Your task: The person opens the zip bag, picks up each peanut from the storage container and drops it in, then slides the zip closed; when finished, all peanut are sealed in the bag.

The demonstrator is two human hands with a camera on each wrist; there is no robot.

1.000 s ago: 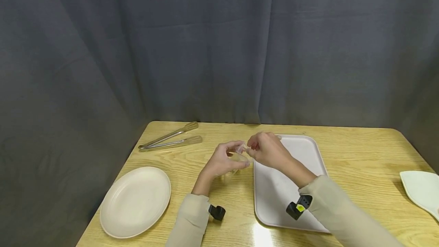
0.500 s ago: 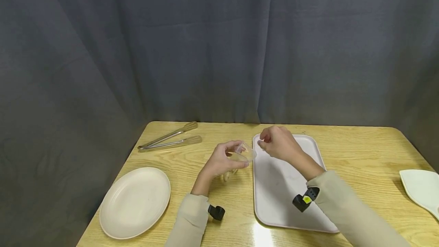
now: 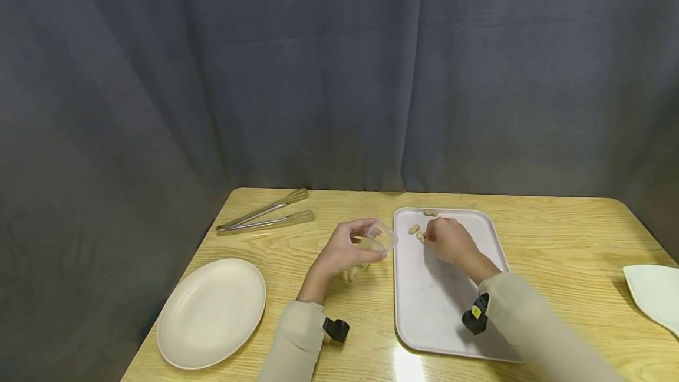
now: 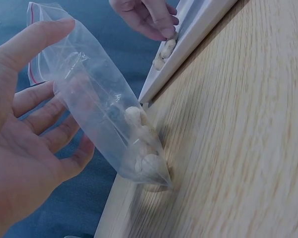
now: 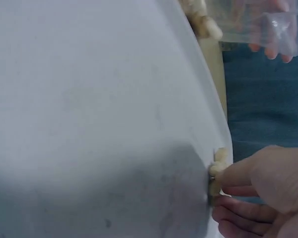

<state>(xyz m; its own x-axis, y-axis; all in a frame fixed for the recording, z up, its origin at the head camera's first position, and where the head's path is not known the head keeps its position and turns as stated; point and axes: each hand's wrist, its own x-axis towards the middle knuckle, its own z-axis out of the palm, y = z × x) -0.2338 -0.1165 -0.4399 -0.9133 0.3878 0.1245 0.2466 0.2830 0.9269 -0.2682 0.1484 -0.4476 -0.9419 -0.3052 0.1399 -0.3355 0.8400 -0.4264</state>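
Observation:
My left hand (image 3: 347, 246) holds a clear zip bag (image 4: 97, 96) by its mouth, which is spread wide between thumb and fingers. Several peanuts in their shells (image 4: 144, 153) lie at the bottom of the bag, which hangs down to the wooden table. Over the far part of the pale tray (image 3: 424, 311), my right hand (image 3: 451, 240) pinches a peanut (image 5: 215, 187) between thumb and fingers. Other peanuts (image 3: 414, 229) lie close to those fingertips, and one more peanut (image 3: 431, 213) sits by the tray's far rim.
A round cream plate (image 3: 212, 314) lies at the table's left. Metal tongs (image 3: 265, 214) rest spread at the back left. At the right edge is a white scoop-like utensil (image 3: 655, 293), cut off by the frame. A dark curtain (image 3: 318, 75) hangs behind the table.
My right hand has drawn away from the bag's mouth, moved right, and come down to the peanuts on the tray. My left hand and the bag have stayed nearly still.

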